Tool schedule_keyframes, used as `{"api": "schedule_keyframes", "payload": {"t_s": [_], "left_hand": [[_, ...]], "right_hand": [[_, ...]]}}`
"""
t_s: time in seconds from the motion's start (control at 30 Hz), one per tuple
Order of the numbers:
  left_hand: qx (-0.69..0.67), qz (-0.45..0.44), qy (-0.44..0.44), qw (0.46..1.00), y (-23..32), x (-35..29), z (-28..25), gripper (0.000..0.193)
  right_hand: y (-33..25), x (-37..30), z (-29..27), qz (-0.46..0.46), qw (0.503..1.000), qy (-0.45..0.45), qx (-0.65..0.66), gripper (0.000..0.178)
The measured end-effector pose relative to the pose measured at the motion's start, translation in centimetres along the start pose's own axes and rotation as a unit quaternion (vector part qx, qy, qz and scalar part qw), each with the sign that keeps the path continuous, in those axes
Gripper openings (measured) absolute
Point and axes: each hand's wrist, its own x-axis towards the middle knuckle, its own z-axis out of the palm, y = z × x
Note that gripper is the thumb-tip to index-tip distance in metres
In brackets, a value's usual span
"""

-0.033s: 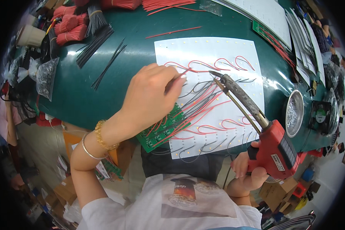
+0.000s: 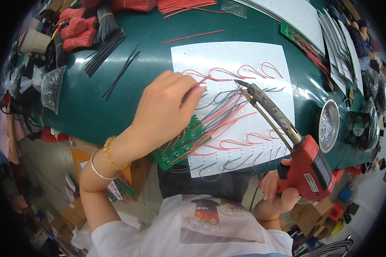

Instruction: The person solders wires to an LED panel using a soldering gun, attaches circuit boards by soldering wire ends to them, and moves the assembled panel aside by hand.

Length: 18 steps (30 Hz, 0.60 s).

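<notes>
My left hand [image 2: 163,109] is closed over the upper left of a white LED panel [image 2: 231,55], its thumb and forefinger pinching a thin red wire [image 2: 207,79]. In my right hand [image 2: 275,188] is a red soldering gun [image 2: 309,173] with a dark barrel and a thin brass feed tube. Its pointed tip [image 2: 237,82] is close to the right end of a red wire on the panel. Looped red and black wires stick up along the panel's rows. Partly under my left wrist lies a green circuit board [image 2: 171,156] with red and black wires spreading across the panel.
Bundles of red wires [image 2: 79,38] and black wires [image 2: 105,53] lie at the far left of the green table [image 2: 150,55]. A metal bowl [image 2: 329,126] and a small black fan [image 2: 358,130] stand at the right. Stacked white panels [image 2: 287,19] lie at the back right.
My left hand has shifted very slightly left. The soldering gun and the panel look almost the same.
</notes>
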Motion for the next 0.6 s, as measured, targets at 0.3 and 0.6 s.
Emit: {"api": "schedule_keyframes", "payload": {"t_s": [0.3, 0.6], "left_hand": [[-0.313, -0.195, -0.154, 0.916, 8.2, -0.9, -2.9, 0.009], [-0.315, 0.057, -0.133, 0.938, 8.5, 0.0, 0.7, 0.009]], "right_hand": [[-0.7, -0.6, -1.4, -0.06, 0.996, 0.026, 0.068, 0.076], [-1.2, 5.1, 2.6, -0.002, 0.941, -0.067, 0.332, 0.076]]}}
